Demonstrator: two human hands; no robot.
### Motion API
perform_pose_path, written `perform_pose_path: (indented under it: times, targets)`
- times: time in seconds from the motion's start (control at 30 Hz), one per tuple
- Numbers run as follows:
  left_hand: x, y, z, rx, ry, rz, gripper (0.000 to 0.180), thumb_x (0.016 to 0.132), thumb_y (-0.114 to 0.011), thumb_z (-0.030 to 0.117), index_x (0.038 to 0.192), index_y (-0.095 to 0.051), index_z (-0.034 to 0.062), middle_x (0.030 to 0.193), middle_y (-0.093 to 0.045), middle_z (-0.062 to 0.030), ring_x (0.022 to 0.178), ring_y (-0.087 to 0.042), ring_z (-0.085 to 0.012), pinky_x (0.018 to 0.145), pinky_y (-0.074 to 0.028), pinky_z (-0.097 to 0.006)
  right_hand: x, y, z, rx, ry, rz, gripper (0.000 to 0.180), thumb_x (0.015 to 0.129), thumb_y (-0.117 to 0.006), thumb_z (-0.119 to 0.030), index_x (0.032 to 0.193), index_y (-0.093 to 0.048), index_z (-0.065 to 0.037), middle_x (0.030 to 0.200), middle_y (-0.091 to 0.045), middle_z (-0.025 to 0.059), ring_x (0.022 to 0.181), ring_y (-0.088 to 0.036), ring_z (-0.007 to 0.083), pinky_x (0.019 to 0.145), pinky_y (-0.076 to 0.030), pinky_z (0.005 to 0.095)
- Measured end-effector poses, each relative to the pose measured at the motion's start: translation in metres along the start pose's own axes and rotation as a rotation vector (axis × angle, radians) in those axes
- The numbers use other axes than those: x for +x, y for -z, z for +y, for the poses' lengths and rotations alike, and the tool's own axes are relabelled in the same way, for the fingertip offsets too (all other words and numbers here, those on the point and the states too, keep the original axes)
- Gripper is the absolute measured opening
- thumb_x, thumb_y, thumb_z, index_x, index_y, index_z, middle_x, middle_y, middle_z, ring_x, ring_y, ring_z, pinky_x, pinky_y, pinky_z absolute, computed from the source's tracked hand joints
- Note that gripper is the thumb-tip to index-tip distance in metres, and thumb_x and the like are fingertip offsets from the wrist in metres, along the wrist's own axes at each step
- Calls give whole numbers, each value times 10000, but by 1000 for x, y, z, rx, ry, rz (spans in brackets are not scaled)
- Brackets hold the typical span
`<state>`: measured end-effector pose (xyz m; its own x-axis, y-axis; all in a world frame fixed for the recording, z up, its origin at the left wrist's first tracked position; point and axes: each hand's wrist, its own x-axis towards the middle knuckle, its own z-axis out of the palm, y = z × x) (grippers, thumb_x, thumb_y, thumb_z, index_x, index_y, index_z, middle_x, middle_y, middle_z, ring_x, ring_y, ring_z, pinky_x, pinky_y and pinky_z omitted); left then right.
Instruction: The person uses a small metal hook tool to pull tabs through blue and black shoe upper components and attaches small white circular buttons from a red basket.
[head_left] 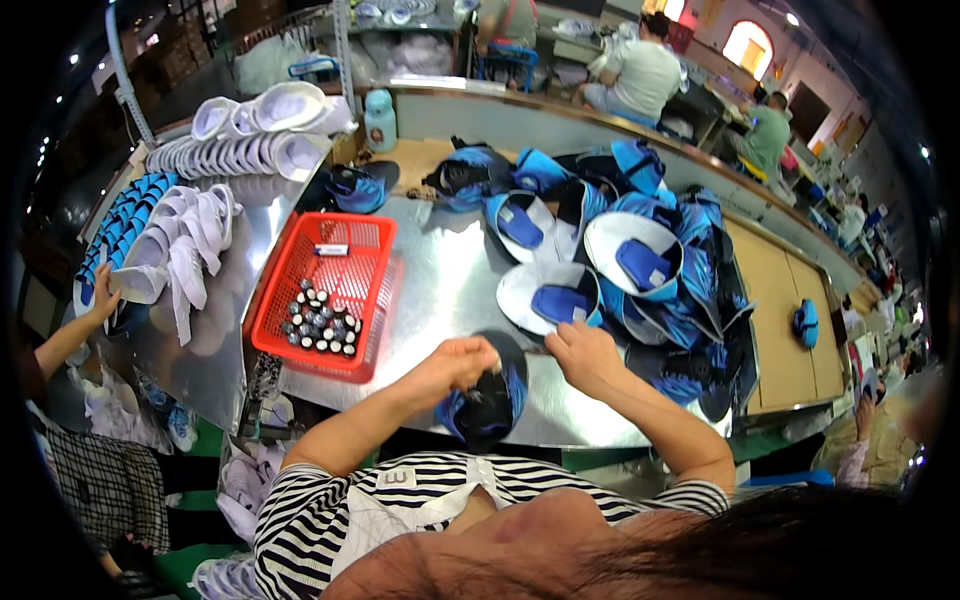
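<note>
A blue and black shoe upper [490, 400] lies at the near edge of the metal table [440, 280], right in front of me. My left hand [462, 362] is closed on its top edge. My right hand [583, 355] rests just right of it, fingers curled, touching the edge of a white-rimmed blue upper [550, 297]; whether it grips anything is unclear. More blue uppers are heaped in a pile [650, 250] beyond and to the right of my right hand.
A red plastic basket [335, 262] holding several small dark spools stands left of my hands. White shoe parts [190, 240] and stacked white soles [250, 130] fill the far left. Another person's hand [100, 295] reaches in at the left. Other workers sit behind the far counter.
</note>
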<state>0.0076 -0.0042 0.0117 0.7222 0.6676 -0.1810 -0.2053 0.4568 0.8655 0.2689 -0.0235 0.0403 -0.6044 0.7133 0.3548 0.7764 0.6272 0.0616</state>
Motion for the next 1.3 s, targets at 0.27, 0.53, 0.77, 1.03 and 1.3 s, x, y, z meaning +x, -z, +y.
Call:
perform_pose_path:
  times: [0.27, 0.53, 0.77, 1.03, 1.3]
  targets:
    - [-13, 16, -5, -43, -64, -43, 193, 979, -530, 229, 953, -578, 44, 617, -501, 31, 532, -457, -53, 517, -342, -183, -2, -14, 9, 349, -43, -23, 141, 823, -651, -129, 930, -594, -57, 879, -563, 71, 788, -571, 232, 646, -431, 314]
    - [-14, 10, -2, -304, -193, 206, 138, 988, -498, 193, 983, -537, 61, 1082, -630, -152, 1109, -596, -278, 987, -468, -423, -6, 2, -92, 1916, -686, -292, 242, 940, -573, -154, 1128, -624, -10, 709, -594, 12, 629, -549, 98, 614, -427, 222]
    - [-6, 6, -10, -351, -246, 184, 126, 988, -501, 191, 972, -534, 71, 1124, -618, -148, 1146, -566, -260, 1038, -419, -423, -34, -27, -108, 2060, -476, -297, 387, 923, -550, -251, 1237, -483, -33, 1083, -554, 85, 950, -530, 140, 843, -428, 275]
    - [-8, 5, -7, -332, -262, 193, 135, 991, -485, 168, 988, -535, 42, 1107, -616, -161, 1158, -561, -271, 1055, -417, -447, -24, -39, -81, 1377, -604, 155, 217, 915, -580, -127, 1108, -574, -26, 884, -639, 84, 762, -594, 228, 704, -484, 334]
    - [-6, -1, -20, -268, -265, 150, 176, 1000, -477, 206, 1015, -534, 40, 1129, -627, -128, 1034, -611, -215, 850, -498, -337, 19, -59, -90, 486, -165, 314, 188, 788, -689, -59, 970, -643, -72, 845, -618, 106, 740, -602, 287, 624, -474, 353]
